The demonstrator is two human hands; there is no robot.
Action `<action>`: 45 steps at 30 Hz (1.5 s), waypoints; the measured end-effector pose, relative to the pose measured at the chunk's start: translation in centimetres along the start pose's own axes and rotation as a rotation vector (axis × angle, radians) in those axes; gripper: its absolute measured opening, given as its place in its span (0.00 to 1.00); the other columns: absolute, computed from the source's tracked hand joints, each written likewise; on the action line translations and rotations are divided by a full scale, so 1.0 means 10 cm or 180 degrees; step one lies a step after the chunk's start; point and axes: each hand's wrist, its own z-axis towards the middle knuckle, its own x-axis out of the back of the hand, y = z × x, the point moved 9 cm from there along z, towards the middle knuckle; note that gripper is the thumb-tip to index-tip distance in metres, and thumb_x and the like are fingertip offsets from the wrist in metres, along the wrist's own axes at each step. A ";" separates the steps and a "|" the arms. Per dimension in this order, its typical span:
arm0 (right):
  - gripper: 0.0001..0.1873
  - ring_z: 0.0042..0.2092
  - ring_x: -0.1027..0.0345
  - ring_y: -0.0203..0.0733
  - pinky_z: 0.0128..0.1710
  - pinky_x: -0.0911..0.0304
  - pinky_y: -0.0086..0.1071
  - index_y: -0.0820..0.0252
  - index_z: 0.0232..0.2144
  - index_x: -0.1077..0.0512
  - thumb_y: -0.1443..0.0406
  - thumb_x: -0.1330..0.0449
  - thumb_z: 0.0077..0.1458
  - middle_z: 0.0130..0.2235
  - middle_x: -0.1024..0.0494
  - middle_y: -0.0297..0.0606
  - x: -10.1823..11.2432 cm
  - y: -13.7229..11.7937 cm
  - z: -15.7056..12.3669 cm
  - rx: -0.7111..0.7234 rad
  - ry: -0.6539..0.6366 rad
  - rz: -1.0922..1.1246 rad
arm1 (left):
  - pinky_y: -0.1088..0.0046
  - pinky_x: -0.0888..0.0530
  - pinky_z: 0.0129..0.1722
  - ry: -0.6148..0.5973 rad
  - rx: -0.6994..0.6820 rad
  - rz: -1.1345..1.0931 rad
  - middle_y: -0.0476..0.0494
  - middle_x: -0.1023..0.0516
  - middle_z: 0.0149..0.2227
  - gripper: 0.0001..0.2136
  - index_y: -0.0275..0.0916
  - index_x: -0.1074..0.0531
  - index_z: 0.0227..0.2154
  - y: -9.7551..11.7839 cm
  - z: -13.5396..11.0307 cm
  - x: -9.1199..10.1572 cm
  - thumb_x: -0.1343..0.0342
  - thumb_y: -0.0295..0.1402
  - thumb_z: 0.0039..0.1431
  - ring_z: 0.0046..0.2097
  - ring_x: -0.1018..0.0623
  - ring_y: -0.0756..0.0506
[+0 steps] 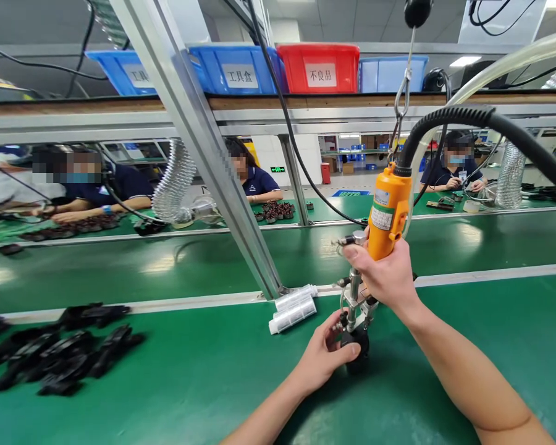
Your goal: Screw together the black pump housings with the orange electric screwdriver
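Note:
My right hand (393, 275) is wrapped round the lower body of an orange electric screwdriver (389, 204), which hangs from a hook and points down. Below the grip, its metal nose fixture (353, 296) reaches a small black part (356, 349) on the green bench. My left hand (327, 355) grips that black part from the left, thumb in front and fingers behind. The part's underside and the screwdriver tip are hidden.
Two white cylinders (294, 312) lie by the metal post (199, 148). Black parts (60, 352) are heaped at the left. Blue bins (241, 71) and a red bin (324, 71) stand on the shelf above. A black hose (463, 116) arcs right. Several people work across the bench.

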 end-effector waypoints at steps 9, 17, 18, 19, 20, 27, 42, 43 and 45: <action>0.28 0.23 0.42 0.31 0.21 0.40 0.26 0.59 0.40 0.32 0.53 0.23 0.45 0.25 0.33 0.27 0.38 -0.26 0.03 0.0313 0.0509 0.0043 | 0.70 0.25 0.44 0.0435 -0.0674 0.0240 0.43 0.23 0.47 0.24 0.43 0.41 0.34 0.15 -0.07 0.07 0.27 0.40 0.51 0.49 0.23 0.41; 0.28 0.20 0.44 0.29 0.18 0.43 0.25 0.60 0.40 0.31 0.51 0.24 0.47 0.24 0.32 0.28 0.52 -0.37 0.02 0.0319 0.0533 0.0071 | 0.67 0.28 0.51 0.0365 -0.0456 0.0714 0.42 0.19 0.47 0.27 0.42 0.28 0.51 0.15 -0.08 0.01 0.27 0.41 0.50 0.49 0.22 0.39; 0.28 0.20 0.45 0.30 0.18 0.43 0.25 0.60 0.40 0.31 0.50 0.25 0.47 0.23 0.33 0.28 0.51 -0.34 0.03 0.0253 0.0532 0.0099 | 0.67 0.28 0.53 0.0359 -0.0424 0.0732 0.42 0.19 0.49 0.29 0.42 0.27 0.53 0.15 -0.07 0.00 0.27 0.42 0.50 0.51 0.23 0.38; 0.29 0.20 0.45 0.30 0.17 0.44 0.25 0.60 0.39 0.31 0.49 0.25 0.47 0.23 0.33 0.27 0.49 -0.32 0.04 0.0191 0.0542 0.0113 | 0.66 0.28 0.53 0.0338 -0.0388 0.0736 0.42 0.19 0.49 0.28 0.42 0.27 0.54 0.14 -0.07 -0.01 0.27 0.42 0.50 0.51 0.23 0.38; 0.29 0.20 0.45 0.30 0.17 0.44 0.26 0.60 0.39 0.31 0.48 0.25 0.47 0.22 0.34 0.28 0.48 -0.29 0.04 0.0144 0.0554 0.0112 | 0.66 0.28 0.52 0.0318 -0.0350 0.0729 0.42 0.19 0.48 0.27 0.41 0.25 0.53 0.13 -0.07 -0.01 0.27 0.42 0.51 0.50 0.22 0.38; 0.29 0.21 0.43 0.31 0.19 0.42 0.26 0.60 0.39 0.32 0.49 0.26 0.47 0.22 0.34 0.26 0.33 -0.25 0.05 0.0099 0.0381 0.0035 | 0.71 0.28 0.42 0.0266 -0.0295 0.0577 0.45 0.20 0.40 0.23 0.38 0.22 0.47 0.14 -0.06 -0.04 0.27 0.43 0.50 0.41 0.24 0.42; 0.26 0.24 0.48 0.31 0.22 0.46 0.27 0.58 0.31 0.38 0.53 0.26 0.50 0.23 0.40 0.25 -0.01 -0.05 -0.08 0.0026 -0.0092 -0.0033 | 0.71 0.30 0.40 0.0279 -0.0278 0.0585 0.47 0.21 0.37 0.22 0.37 0.22 0.44 0.14 -0.05 -0.06 0.27 0.43 0.50 0.38 0.25 0.44; 0.26 0.24 0.48 0.31 0.22 0.46 0.26 0.58 0.31 0.38 0.53 0.26 0.50 0.23 0.40 0.25 -0.01 -0.05 -0.09 0.0021 -0.0085 -0.0005 | 0.72 0.30 0.40 0.0282 -0.0301 0.0584 0.47 0.21 0.37 0.22 0.37 0.22 0.44 0.12 -0.05 -0.05 0.27 0.44 0.51 0.38 0.25 0.44; 0.26 0.24 0.47 0.30 0.22 0.45 0.26 0.58 0.32 0.37 0.54 0.25 0.49 0.23 0.39 0.25 0.01 -0.04 -0.10 -0.0005 -0.0031 0.0076 | 0.71 0.29 0.41 0.0272 -0.0373 0.0587 0.46 0.20 0.38 0.24 0.38 0.24 0.45 0.10 -0.08 -0.03 0.26 0.44 0.49 0.39 0.24 0.43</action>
